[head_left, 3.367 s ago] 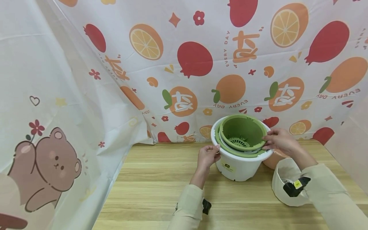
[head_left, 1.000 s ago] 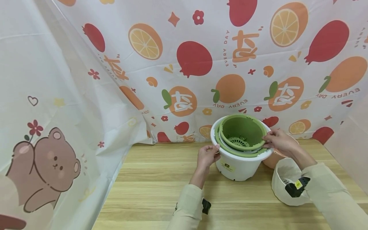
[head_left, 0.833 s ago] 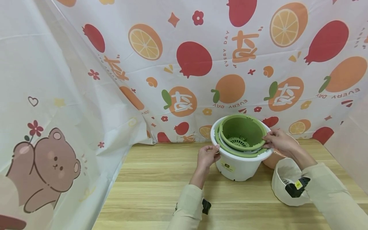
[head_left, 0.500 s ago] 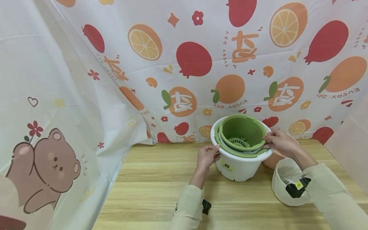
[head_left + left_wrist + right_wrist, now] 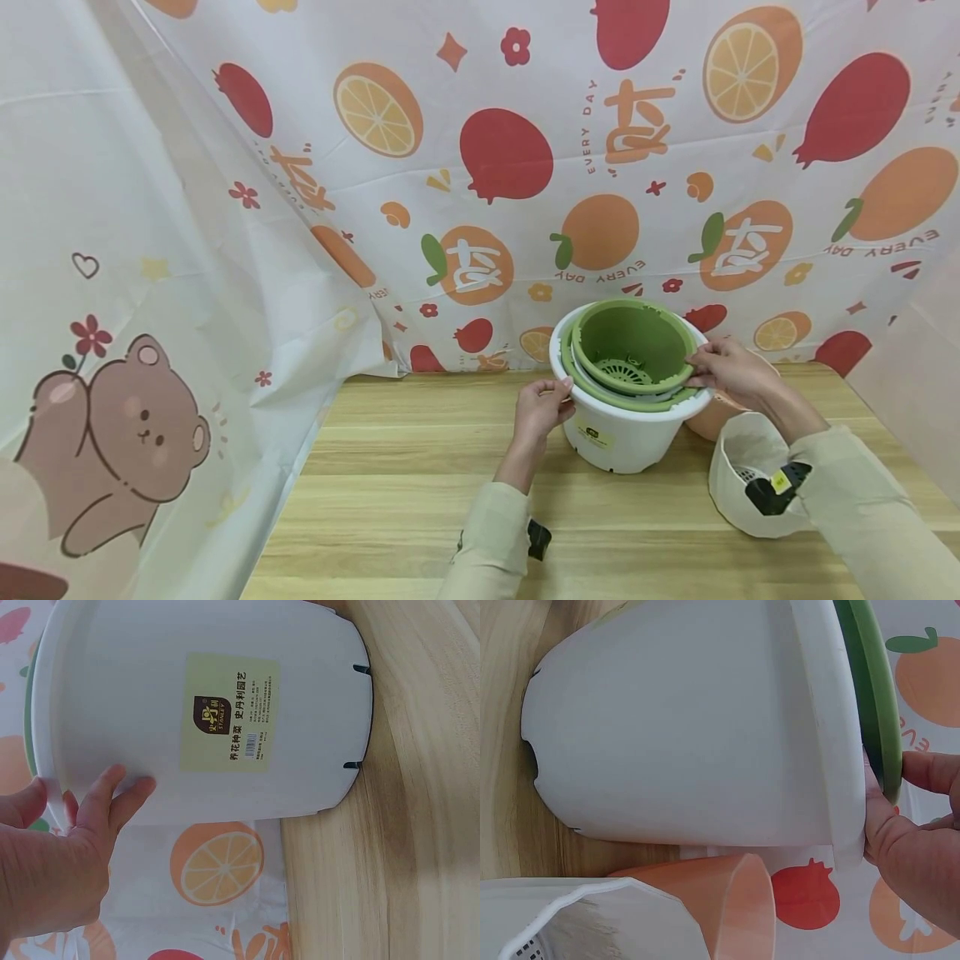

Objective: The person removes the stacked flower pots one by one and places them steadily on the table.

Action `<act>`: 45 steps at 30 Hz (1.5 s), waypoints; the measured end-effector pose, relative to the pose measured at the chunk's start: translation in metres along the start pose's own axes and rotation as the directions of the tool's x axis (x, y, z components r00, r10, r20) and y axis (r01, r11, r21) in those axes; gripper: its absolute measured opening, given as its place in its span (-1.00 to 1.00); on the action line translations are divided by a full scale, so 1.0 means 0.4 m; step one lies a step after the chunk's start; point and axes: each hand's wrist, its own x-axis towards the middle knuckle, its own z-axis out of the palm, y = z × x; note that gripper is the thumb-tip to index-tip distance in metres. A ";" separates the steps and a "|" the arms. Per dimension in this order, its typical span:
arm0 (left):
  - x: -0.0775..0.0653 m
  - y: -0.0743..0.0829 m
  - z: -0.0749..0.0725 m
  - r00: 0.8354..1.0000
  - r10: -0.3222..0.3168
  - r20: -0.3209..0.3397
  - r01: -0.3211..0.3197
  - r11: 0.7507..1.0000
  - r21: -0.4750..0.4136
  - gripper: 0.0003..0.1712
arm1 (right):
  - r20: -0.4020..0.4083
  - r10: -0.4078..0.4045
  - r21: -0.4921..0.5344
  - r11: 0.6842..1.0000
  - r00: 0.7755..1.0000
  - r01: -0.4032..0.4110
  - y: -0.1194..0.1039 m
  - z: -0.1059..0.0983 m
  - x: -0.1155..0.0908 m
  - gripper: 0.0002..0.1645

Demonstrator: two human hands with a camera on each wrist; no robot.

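Note:
A large white flower pot (image 5: 626, 442) with a yellow label (image 5: 229, 712) stands upright on the wooden table. Nested in it are green and pale pots; the innermost green pot (image 5: 637, 333) sits on top, with a slotted bottom. My left hand (image 5: 538, 410) pinches the white pot's rim at the front left, thumb above and fingers against the outer wall. On the right side, my right hand (image 5: 727, 367) pinches a green rim (image 5: 874, 690), its thumb on top and its fingers tucked between that rim and the white one.
An orange pot (image 5: 708, 417) stands right behind the white one, partly hidden. Nearer, a cream-white pot (image 5: 727, 492) stands under the right forearm. A fruit-print cloth (image 5: 420, 283) hangs close behind the pots. Bare wooden tabletop (image 5: 390, 500) shows at the left.

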 end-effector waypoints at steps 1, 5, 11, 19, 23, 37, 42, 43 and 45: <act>0.000 0.000 0.000 1.000 -0.001 0.000 0.001 1.000 0.000 -0.75 | -0.001 0.005 0.002 1.000 1.000 -0.005 -0.001 0.000 0.000 -0.65; 0.001 0.001 0.000 1.000 -0.002 -0.002 0.002 1.000 0.004 -0.74 | 0.028 -0.002 0.036 0.999 1.000 0.001 0.000 -0.002 0.003 -0.53; 0.000 0.002 -0.002 1.000 -0.007 -0.006 0.007 1.000 0.011 -0.74 | 0.043 -0.011 0.088 0.996 0.999 0.007 0.002 -0.004 0.003 -0.43; -0.001 0.003 -0.001 1.000 -0.002 -0.004 0.002 1.000 0.007 -0.75 | 0.016 -0.025 0.062 0.998 1.000 0.024 0.006 -0.001 0.000 -0.53; 0.000 0.002 -0.001 1.000 -0.009 -0.003 0.009 1.000 0.006 -0.75 | -0.014 -0.011 0.035 0.999 1.000 0.012 0.007 0.002 -0.002 -0.65; 0.006 0.000 -0.001 1.000 -0.016 -0.001 0.016 1.000 0.010 -0.73 | -0.043 -0.060 0.120 0.991 0.997 0.065 0.006 0.006 -0.006 -0.74; 0.005 -0.001 0.001 1.000 -0.016 -0.005 0.016 1.000 0.012 -0.74 | -0.051 -0.058 0.128 0.990 0.997 0.064 -0.001 0.009 -0.010 -0.70; 0.004 -0.001 0.001 1.000 -0.016 -0.005 0.016 1.000 0.010 -0.75 | -0.053 -0.054 0.128 0.990 0.997 0.061 -0.002 0.009 -0.011 -0.69; 0.002 -0.001 0.002 1.000 -0.009 -0.004 0.009 1.000 0.009 -0.74 | -0.055 -0.049 0.123 0.991 0.997 0.056 -0.005 0.009 -0.011 -0.67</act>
